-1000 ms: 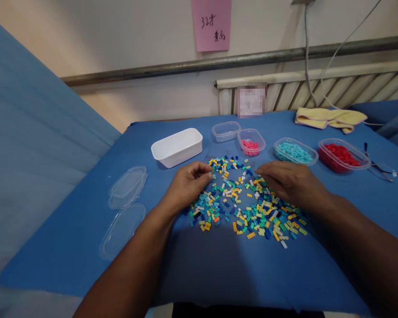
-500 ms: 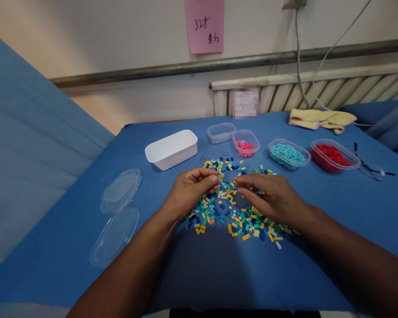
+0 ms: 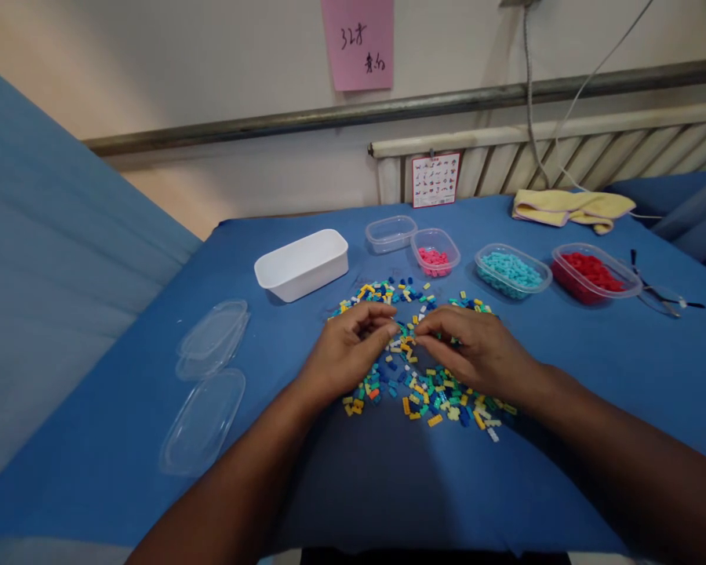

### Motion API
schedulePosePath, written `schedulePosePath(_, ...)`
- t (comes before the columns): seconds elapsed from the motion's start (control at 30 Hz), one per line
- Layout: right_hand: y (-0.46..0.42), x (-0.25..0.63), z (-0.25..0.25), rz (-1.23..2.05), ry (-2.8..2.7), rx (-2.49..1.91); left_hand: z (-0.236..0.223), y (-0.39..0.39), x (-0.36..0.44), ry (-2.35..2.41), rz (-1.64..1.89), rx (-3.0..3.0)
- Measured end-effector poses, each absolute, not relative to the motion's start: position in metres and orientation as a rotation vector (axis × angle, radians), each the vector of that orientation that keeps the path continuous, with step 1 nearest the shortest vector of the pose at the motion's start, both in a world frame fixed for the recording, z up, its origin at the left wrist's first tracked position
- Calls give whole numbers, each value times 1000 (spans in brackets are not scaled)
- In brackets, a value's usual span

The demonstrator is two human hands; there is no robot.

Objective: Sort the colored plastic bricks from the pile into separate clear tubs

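Observation:
Small plastic building bricks (image 3: 434,421) in yellow, blue, green, teal and white lie in a loose heap on the blue-covered table. My left hand (image 3: 353,345) is over the left part of the heap, thumb and forefinger a little apart, with no brick visible between them. Opposite it, my right hand (image 3: 476,345) hovers over the right side, its fingertips drawn together near the thumb. Whatever they may pinch is too small or hidden to make out. Both hands cover part of the bricks beneath.
Behind the heap stand a white tub (image 3: 302,275), a clear box (image 3: 391,245), and boxes of pink bricks (image 3: 434,262), turquoise bricks (image 3: 511,271) and red bricks (image 3: 591,272). Clear lids (image 3: 203,424) lie left. Eyeglasses (image 3: 662,294) and a yellow cloth (image 3: 570,208) are right.
My left hand has shifted slightly right, and its thumb and forefinger have parted from a pinch. My right hand's fingertips have drawn closer together. The view has tilted slightly.

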State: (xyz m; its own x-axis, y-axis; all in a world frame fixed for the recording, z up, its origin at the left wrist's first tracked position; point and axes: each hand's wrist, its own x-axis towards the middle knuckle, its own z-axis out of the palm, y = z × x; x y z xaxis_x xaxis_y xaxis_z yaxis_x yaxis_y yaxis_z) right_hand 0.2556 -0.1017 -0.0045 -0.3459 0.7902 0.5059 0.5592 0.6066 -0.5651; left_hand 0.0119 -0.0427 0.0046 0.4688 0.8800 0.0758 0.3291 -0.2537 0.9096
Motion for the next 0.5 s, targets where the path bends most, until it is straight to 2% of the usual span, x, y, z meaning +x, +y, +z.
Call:
schedulePosePath(0.07, -101, 258, -4, 399, -1994, -1147, 1, -32, 3, 1169, 826, 2163)
schedulePosePath(0.17, -101, 260, -4, 430, -1923, -1209, -6, -17, -5, 1333, 705, 2505)
schedulePosePath(0.5, -99, 261, -2, 315, -1998, -1072, 1, -7, 20, 1458, 291, 2734)
